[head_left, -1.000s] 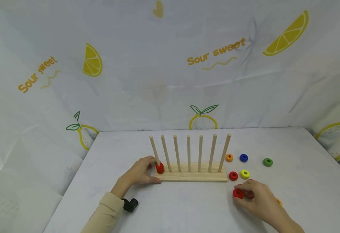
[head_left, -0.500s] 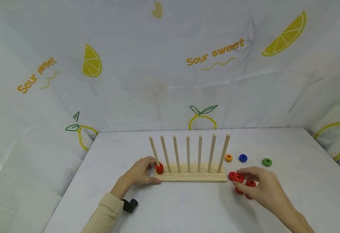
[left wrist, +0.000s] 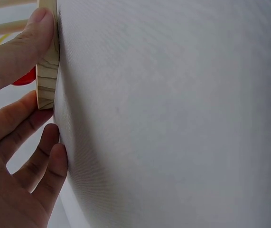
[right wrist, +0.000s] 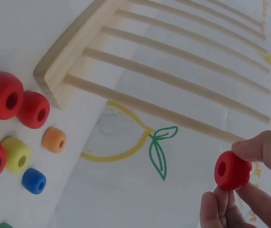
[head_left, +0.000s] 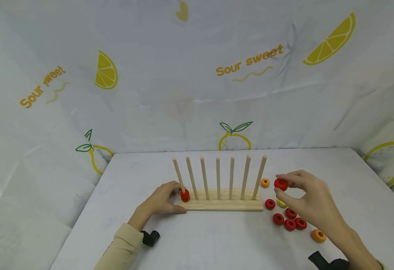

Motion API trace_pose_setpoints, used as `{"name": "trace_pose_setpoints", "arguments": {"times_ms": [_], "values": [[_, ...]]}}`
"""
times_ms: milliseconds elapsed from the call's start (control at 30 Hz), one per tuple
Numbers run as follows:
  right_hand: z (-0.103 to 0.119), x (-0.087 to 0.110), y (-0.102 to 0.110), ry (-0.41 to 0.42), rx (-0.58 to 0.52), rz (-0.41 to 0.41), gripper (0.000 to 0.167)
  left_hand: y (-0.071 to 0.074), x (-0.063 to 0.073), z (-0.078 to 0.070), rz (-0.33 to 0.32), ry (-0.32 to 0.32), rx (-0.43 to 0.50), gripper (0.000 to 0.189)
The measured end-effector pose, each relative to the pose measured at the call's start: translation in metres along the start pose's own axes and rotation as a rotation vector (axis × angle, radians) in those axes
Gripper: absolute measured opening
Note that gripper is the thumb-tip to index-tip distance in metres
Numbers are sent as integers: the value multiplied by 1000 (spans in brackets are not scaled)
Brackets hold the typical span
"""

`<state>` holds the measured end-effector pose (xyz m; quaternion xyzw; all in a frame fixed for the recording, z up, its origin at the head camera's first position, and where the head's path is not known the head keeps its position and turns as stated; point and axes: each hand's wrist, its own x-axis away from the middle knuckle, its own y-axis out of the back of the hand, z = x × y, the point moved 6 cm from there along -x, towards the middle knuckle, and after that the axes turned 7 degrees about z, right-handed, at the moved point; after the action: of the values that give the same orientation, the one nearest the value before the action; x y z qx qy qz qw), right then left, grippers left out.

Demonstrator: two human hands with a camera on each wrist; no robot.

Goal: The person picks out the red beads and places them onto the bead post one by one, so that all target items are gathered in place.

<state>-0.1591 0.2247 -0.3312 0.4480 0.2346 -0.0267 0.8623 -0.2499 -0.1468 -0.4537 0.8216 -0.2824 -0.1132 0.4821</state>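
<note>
A wooden peg rack (head_left: 223, 204) with several upright pegs stands mid-table in the head view. Red beads (head_left: 185, 195) are stacked low on its leftmost peg. My left hand (head_left: 163, 198) grips the rack's left end, thumb at the front and fingers behind; the left wrist view has the thumb (left wrist: 23, 52) pressed to the wood. To the right of the rack, my right hand (head_left: 313, 193) pinches a red bead (head_left: 280, 184) between thumb and fingertips, raised above the table. The right wrist view shows that bead (right wrist: 232, 170) with its hole facing away from the palm.
Several loose red beads (head_left: 289, 225) lie right of the rack, with a yellow bead (head_left: 282, 203) partly covered by them and the hand. Orange beads (head_left: 265, 183) lie behind and in front (head_left: 318, 235). A blue bead (right wrist: 34, 181) shows in the right wrist view.
My right hand has lifted a red bead from the cluster and carried it up and away toward the back of the table. The left hand and the rack have stayed in place.
</note>
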Motion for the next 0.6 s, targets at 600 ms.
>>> {"name": "trace_pose_setpoints", "arguments": {"times_ms": [600], "values": [[17, -38, 37, 33, -70, -126, 36, 1, 0, -1, -12, -14, -15, 45]]}}
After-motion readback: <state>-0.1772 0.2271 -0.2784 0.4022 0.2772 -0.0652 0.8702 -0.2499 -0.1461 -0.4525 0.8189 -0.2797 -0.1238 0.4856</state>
